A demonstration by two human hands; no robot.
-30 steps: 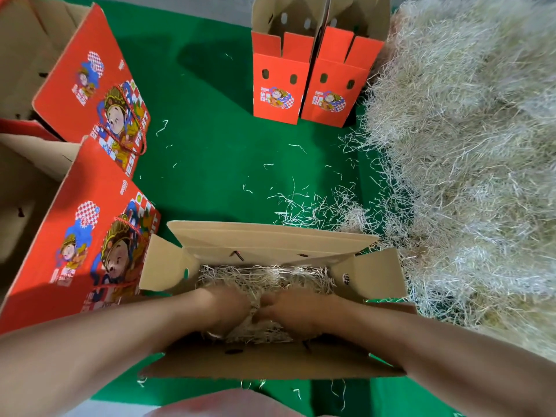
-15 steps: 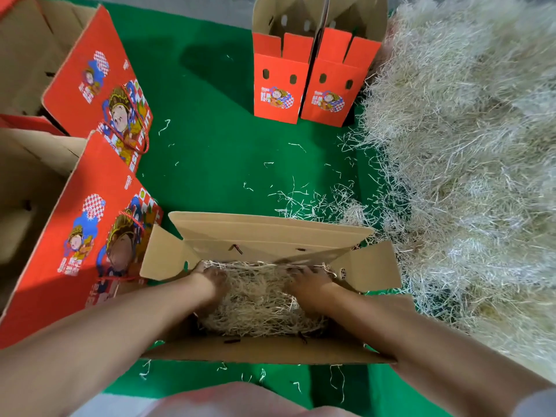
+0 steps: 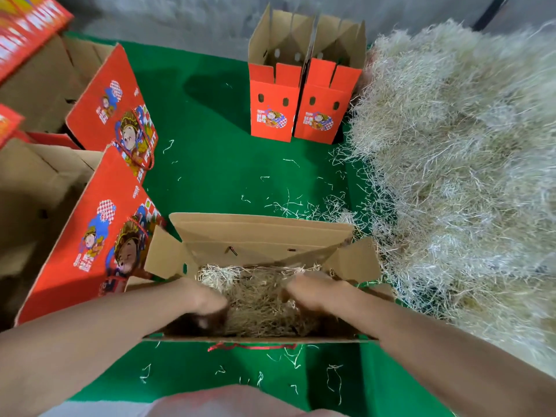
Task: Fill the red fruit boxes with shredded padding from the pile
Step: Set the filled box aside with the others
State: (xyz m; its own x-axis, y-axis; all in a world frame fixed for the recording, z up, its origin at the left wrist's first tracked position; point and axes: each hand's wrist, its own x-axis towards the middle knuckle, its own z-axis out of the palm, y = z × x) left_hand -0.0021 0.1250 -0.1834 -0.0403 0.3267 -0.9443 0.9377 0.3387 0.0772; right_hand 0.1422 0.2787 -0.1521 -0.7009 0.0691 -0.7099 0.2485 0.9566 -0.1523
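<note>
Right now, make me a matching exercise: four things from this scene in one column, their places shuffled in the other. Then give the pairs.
Things
1. padding pile
2. open box
3. two upright boxes
4. loose strands

Places
a. far side of the green mat, side by side
b. nearest the person, left hand and right hand inside
c. scattered mid-mat
d. right side

Pairs: 1-d, 2-b, 3-a, 4-c
</note>
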